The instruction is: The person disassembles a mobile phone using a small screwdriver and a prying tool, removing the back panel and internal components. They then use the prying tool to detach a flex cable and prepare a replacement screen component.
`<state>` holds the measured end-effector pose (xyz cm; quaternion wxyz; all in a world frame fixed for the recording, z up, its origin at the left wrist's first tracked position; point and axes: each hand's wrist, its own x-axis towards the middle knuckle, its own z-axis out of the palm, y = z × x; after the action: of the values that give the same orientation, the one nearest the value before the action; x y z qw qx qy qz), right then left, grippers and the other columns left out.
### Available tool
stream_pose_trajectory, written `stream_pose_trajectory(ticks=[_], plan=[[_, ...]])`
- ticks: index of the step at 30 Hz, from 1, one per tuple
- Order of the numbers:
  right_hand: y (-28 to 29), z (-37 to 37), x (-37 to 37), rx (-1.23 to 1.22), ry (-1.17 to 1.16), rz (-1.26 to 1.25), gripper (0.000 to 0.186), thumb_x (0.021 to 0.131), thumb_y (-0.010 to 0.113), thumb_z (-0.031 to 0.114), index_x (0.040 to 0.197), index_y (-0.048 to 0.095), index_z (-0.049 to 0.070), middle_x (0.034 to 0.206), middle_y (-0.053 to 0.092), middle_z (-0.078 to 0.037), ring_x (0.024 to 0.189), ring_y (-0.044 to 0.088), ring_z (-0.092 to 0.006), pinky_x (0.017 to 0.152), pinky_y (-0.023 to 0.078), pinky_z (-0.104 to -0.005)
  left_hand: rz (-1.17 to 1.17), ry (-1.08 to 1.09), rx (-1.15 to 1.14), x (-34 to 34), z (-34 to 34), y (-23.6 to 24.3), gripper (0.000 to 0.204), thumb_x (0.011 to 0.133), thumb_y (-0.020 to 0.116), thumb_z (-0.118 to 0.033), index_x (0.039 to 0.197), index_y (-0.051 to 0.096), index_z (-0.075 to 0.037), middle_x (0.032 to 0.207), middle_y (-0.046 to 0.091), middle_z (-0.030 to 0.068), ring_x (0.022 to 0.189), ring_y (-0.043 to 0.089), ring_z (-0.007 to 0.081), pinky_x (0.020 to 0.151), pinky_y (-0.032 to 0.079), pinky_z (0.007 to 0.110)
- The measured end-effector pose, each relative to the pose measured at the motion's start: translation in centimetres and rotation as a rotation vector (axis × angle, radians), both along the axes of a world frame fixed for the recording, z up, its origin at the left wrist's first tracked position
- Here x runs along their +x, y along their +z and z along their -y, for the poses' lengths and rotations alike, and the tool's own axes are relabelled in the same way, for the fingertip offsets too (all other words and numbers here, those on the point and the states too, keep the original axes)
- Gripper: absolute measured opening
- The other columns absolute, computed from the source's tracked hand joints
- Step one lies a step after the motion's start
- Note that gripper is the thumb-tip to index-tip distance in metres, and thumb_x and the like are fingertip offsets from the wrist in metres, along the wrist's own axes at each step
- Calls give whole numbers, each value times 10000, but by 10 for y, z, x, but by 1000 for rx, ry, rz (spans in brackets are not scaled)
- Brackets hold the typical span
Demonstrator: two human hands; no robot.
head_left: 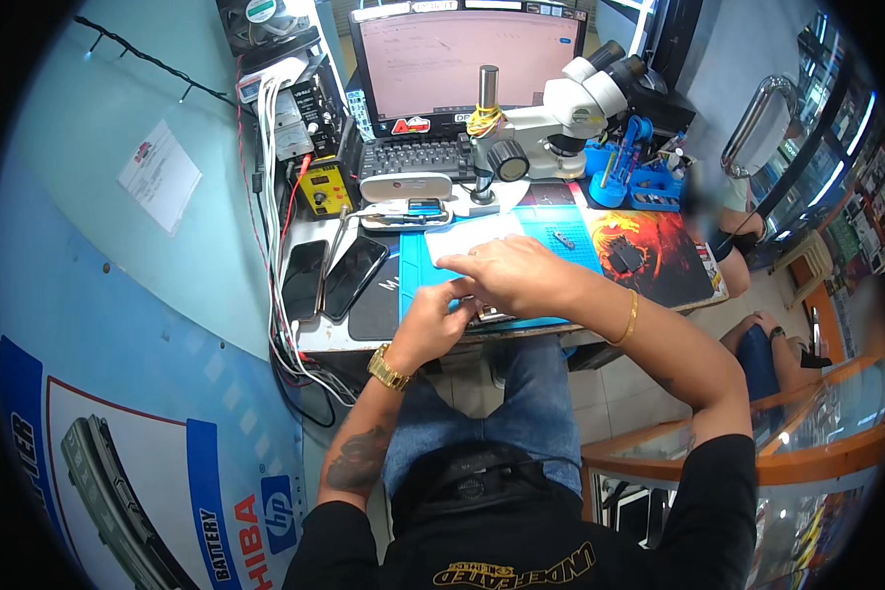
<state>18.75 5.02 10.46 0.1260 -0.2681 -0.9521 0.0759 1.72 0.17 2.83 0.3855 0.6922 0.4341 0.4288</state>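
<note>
Sitting in blue jeans (541,393), the person leans over the near edge of the table. The left hand (435,320), with a gold watch (389,367) on its wrist, has its thumb and fingers bent in. The right hand (516,275) is just above it, and they meet. Under them is a small thing (492,313), mostly hidden, at the near edge of the blue mat (413,270). I can't tell if either hand is gripping it. Two dark phones lie to the left. Past the hands, a white sheet (467,238) is on the mat, with a little gray piece (563,240) to its right. Farther back are an open case (406,187), a blue tool stand (615,187), a white microscope (580,103), a black keyboard (413,157) and a big screen (462,59).
</note>
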Motion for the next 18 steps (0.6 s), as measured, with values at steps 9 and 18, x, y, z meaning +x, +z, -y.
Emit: stream_pose_trajectory(ticks=[9,18], plan=[[-1,1,17,-70,-106,83,387,823,684,165,1205,625,156,874,711,-116,883,700,-318,746,531,-463,-298,285,369,-8,-3,6,269,795,766,-144,1024,700,-19,983,705,154,919,689,278,786,518,365],[-5,0,3,83,-63,62,182,778,657,118,951,621,74,777,692,-157,771,686,-371,691,491,-501,645,231,814,-8,66,131,410,961,508,-173,1314,533,34,1218,621,178,1156,610,241,947,521,374]])
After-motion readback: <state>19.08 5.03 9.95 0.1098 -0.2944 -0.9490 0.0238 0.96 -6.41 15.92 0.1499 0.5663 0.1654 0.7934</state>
